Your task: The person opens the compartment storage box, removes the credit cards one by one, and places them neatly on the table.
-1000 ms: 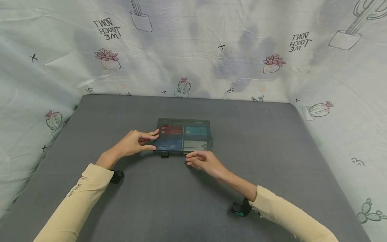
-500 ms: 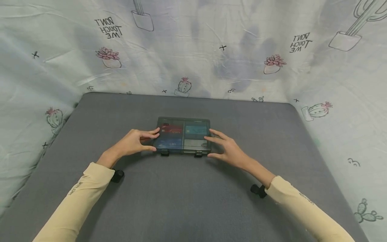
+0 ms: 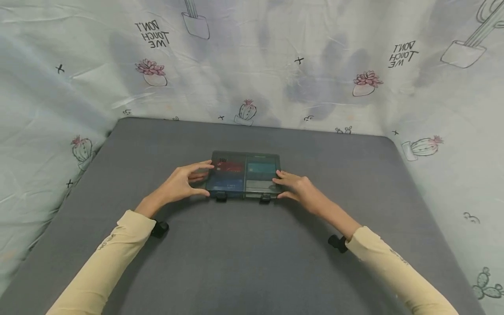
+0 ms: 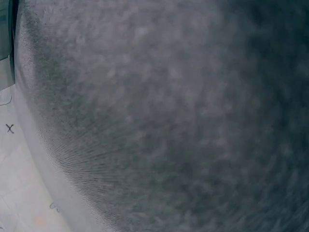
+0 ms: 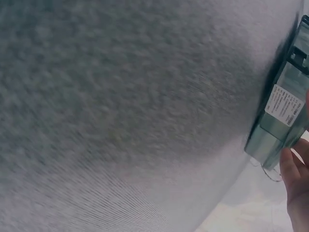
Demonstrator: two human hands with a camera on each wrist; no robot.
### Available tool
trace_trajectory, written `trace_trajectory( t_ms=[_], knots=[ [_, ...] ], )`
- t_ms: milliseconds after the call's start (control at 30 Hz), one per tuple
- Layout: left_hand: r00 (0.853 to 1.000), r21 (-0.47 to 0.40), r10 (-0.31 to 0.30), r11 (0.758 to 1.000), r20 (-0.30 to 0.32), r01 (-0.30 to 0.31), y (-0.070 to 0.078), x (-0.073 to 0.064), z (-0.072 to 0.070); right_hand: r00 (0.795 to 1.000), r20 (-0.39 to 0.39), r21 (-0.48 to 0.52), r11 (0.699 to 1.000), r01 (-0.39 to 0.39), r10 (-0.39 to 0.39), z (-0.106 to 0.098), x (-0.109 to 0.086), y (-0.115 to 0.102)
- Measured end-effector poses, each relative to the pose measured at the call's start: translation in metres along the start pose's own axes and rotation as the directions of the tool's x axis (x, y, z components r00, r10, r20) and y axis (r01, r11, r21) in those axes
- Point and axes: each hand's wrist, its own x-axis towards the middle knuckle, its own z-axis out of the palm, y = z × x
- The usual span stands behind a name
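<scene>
A flat, see-through dark organizer box [image 3: 245,177] sits mid-table with its lid down. Through the lid show a red card [image 3: 229,166], a blue card [image 3: 224,184], a teal card [image 3: 261,168] and a pale one [image 3: 260,185]. My left hand [image 3: 180,181] holds the left side, thumb at the front corner and fingers farther back. Opposite it, my right hand [image 3: 302,190] grips the right side, thumb low at the front corner and fingertips on the lid's edge. A white label [image 5: 285,105] marks the box's side in the right wrist view. In the left wrist view only a box corner [image 4: 6,48] shows.
The box rests on a grey cloth-covered table [image 3: 236,262]. Two dark clasps, a left clasp [image 3: 221,197] and a right clasp [image 3: 265,198], stick out from its front edge. Behind and at the sides hangs a pale curtain [image 3: 275,52] printed with cacti.
My right hand has gone from the box's front edge, by the right clasp, to its right side and closed in there. My left hand has stayed at the left side. The view has shifted slightly.
</scene>
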Motion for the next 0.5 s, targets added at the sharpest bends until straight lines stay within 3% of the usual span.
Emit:
trace_trajectory(
  t_ms=[200, 367, 500],
  knots=[
    [0.999, -0.081, -0.040, 0.996, -0.019, 0.038, -0.005, 0.000, -0.001, 1.000, 0.013, 0.038, 0.999, -0.013, 0.012, -0.004, 0.004, -0.002],
    [0.999, -0.085, -0.041, 0.996, -0.033, 0.038, -0.006, -0.001, 0.000, 0.999, 0.041, 0.052, 0.998, -0.032, 0.030, -0.009, 0.007, -0.003],
    [0.997, -0.089, -0.063, 0.994, -0.047, 0.059, -0.005, -0.002, 0.003, 0.996, 0.066, 0.121, 0.990, -0.074, 0.067, -0.015, 0.009, -0.004]
  ],
)
